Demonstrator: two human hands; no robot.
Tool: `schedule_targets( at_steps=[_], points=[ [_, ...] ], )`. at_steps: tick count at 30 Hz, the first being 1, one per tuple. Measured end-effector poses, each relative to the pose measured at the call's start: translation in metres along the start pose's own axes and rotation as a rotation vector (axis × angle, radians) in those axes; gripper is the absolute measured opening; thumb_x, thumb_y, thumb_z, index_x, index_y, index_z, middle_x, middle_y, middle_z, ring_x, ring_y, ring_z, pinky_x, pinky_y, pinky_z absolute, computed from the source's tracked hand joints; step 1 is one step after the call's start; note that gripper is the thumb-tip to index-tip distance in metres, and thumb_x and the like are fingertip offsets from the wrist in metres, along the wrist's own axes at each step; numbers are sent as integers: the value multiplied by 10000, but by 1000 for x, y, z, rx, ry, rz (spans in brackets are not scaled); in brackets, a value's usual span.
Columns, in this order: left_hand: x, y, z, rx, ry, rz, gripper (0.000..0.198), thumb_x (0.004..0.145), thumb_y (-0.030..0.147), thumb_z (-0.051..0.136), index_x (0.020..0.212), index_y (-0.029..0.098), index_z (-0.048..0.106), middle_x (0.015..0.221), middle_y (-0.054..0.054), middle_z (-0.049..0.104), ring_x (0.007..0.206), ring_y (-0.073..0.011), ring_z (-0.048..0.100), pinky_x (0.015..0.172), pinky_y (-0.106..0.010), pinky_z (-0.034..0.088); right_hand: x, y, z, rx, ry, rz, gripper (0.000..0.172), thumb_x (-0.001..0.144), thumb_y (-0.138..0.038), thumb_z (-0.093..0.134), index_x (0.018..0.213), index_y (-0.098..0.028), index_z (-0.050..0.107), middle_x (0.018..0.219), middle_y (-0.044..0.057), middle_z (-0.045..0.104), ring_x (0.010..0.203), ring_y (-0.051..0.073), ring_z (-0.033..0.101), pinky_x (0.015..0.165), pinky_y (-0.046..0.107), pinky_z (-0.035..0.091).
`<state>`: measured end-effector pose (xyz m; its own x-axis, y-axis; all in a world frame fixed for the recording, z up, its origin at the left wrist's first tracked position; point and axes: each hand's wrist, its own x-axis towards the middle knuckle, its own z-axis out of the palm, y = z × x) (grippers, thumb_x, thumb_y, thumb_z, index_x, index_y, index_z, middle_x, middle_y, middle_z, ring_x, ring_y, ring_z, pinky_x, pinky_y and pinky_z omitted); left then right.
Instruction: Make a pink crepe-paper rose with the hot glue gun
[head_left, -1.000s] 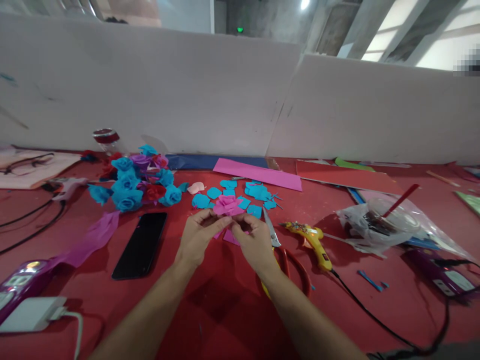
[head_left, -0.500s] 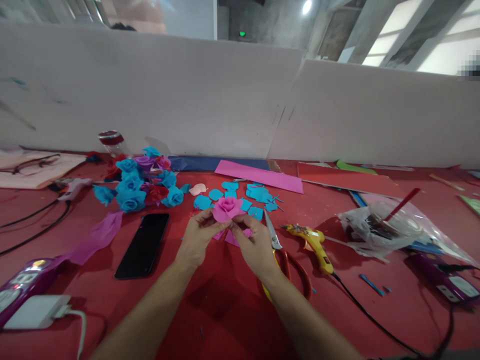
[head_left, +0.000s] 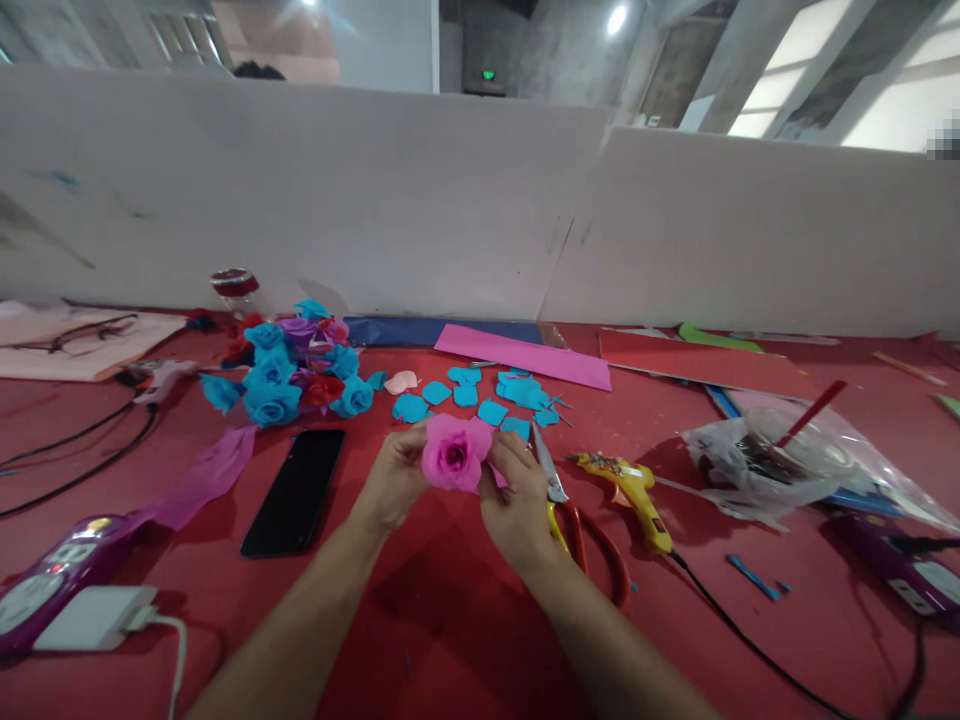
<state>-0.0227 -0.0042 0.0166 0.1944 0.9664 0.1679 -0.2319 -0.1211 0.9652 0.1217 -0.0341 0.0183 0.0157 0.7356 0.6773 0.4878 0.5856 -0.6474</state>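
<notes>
A pink paper rose (head_left: 439,455) faces me with its curled centre showing. My left hand (head_left: 394,480) is closed on the flower's left side and back, its fingertips partly hidden behind the petals. On the other side, my right hand (head_left: 517,500) pinches at the rose's right edge with thumb and fingers. Beyond the rose lie several loose blue paper petals (head_left: 492,412) and one pale pink petal (head_left: 400,382). Scissors (head_left: 550,470) with red and yellow handles rest beside my right hand, partly under the wrist.
A bunch of blue, red and purple paper roses (head_left: 274,370) stands at left, behind a black phone (head_left: 294,495). A yellow glue gun (head_left: 637,495) lies at right, near a bagged cup (head_left: 806,445). Pink paper (head_left: 525,358) lies at the back; a purple power strip (head_left: 60,570) sits front left.
The rose has tipped toward me, so its centre now faces the camera. Both hands have turned with it and still hold it. The view has shifted slightly.
</notes>
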Motion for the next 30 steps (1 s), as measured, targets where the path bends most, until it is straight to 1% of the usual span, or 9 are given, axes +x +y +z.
schedule_targets(
  at_steps=[5,7,10,13,17,22,24,26,30],
  points=[
    [-5,10,2,52,-114,96,85,596,199,777,664,198,726,914,-60,646,846,-209,581,768,-317,469,-4,-1,0,118,34,-3,239,812,-88,446,826,-228,639,795,38,657,768,179,584,694,313,467],
    [-6,11,3,28,-104,100,149,591,192,781,734,207,742,957,-64,638,903,-230,581,795,-326,467,-5,0,2,141,69,47,244,791,-75,449,830,-227,635,790,33,649,778,180,586,707,311,466],
    [-4,10,5,-65,-30,86,255,569,175,793,812,233,740,995,-57,629,936,-221,582,813,-326,469,-5,4,4,175,120,180,248,750,-66,463,844,-223,630,793,23,635,798,178,586,724,303,467],
    [-4,9,6,-125,26,21,283,562,151,794,823,235,726,928,-41,635,871,-184,593,777,-302,477,-4,6,6,203,144,261,244,732,-81,482,874,-213,631,812,19,639,792,172,580,721,292,467],
    [-6,11,5,-186,44,-30,262,574,135,780,811,223,709,811,-21,644,772,-152,591,694,-267,473,-4,7,7,183,148,283,230,743,-98,496,888,-208,636,819,15,636,787,169,563,721,287,455],
    [-5,18,4,-269,-35,-58,27,623,154,694,626,173,676,635,-20,607,599,-123,549,573,-245,422,-8,11,6,208,139,261,280,739,-66,474,926,-203,631,919,36,629,872,179,559,778,300,442],
    [-3,18,5,-294,-35,-106,42,618,152,658,577,162,659,603,-23,601,579,-124,544,569,-249,416,-9,12,6,237,134,231,308,738,-60,462,953,-206,627,914,36,620,869,179,559,777,302,442],
    [-1,17,6,-324,9,-164,50,640,188,642,648,165,686,614,-27,611,567,-124,539,558,-252,411,-8,12,5,203,133,181,280,732,-58,455,894,-207,628,833,23,601,810,173,546,747,298,438],
    [0,21,6,-414,15,-233,295,745,418,597,852,169,714,652,-48,625,555,-144,546,538,-278,421,-5,11,5,64,140,133,218,719,-63,442,747,-210,600,704,1,540,708,165,491,669,285,410]
  ],
)
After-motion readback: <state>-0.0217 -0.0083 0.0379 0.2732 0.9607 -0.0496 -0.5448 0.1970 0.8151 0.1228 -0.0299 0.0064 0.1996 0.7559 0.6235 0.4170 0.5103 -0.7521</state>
